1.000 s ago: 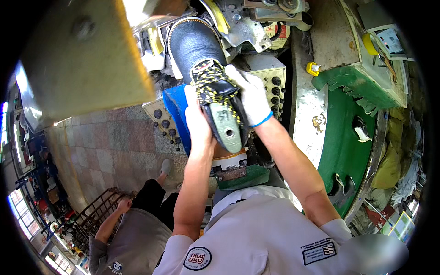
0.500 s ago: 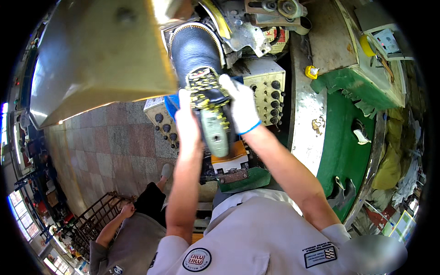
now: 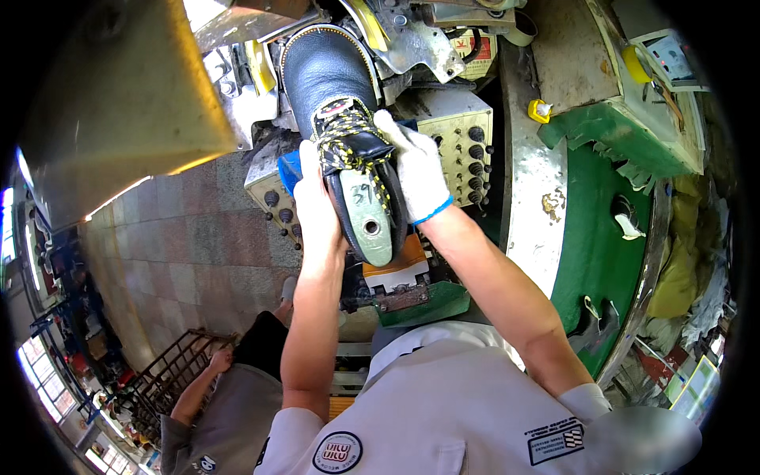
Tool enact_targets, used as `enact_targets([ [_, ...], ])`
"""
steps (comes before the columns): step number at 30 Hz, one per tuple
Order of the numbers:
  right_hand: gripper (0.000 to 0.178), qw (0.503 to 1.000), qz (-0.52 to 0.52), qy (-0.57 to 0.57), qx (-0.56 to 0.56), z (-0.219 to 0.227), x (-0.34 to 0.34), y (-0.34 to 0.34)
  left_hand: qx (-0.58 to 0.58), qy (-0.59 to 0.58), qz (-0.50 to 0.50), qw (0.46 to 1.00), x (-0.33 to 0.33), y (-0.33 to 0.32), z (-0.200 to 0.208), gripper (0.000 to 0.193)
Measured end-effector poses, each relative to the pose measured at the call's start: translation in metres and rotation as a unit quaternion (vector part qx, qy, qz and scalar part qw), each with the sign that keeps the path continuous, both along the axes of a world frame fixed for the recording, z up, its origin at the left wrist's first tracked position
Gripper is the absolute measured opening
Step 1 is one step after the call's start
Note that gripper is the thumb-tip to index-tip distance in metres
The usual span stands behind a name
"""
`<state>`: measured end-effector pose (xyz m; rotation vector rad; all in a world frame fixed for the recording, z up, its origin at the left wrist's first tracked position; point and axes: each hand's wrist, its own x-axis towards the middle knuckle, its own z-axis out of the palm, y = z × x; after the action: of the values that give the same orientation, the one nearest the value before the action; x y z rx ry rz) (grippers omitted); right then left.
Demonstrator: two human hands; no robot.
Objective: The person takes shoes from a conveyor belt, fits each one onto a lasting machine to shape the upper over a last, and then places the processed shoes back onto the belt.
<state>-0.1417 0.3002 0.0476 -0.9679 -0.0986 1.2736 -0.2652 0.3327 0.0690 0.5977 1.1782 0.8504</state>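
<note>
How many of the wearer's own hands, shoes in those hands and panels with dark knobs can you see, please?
Left hand and right hand: 2
Black shoe held: 1
Left knobbed panel and right knobbed panel: 2
Total: 5

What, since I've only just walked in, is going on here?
A person's left hand and white-gloved right hand hold a black shoe from either side. A pale green block with a hole shows at the heel end, which points back toward the person's light shirt. The toe is up by metal machine parts; whether it touches them is unclear. A co-worker is at the lower left.
</note>
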Motion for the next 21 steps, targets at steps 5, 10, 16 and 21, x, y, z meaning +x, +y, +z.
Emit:
enact_targets([
  [5, 0.041, 1.0, 0.014, 0.013, -0.024, 0.009, 0.004, -0.002, 0.008, -0.014, -0.014, 1.0, 0.0, -0.001, 0.0, 0.056],
  [10, 0.039, 0.999, 0.018, 0.013, -0.023, 0.009, 0.005, -0.002, 0.004, -0.022, -0.001, 1.0, 0.003, -0.001, 0.0, 0.055],
  [16, 0.038, 0.999, 0.005, -0.04, -0.024, -0.018, 0.006, -0.002, 0.035, -0.008, -0.025, 0.999, 0.002, -0.003, -0.023, 0.053],
  [21, 0.032, 0.999, -0.015, -0.037, 0.004, -0.031, -0.003, -0.001, 0.076, -0.034, 0.003, 0.997, 0.004, -0.003, -0.035, 0.051],
])
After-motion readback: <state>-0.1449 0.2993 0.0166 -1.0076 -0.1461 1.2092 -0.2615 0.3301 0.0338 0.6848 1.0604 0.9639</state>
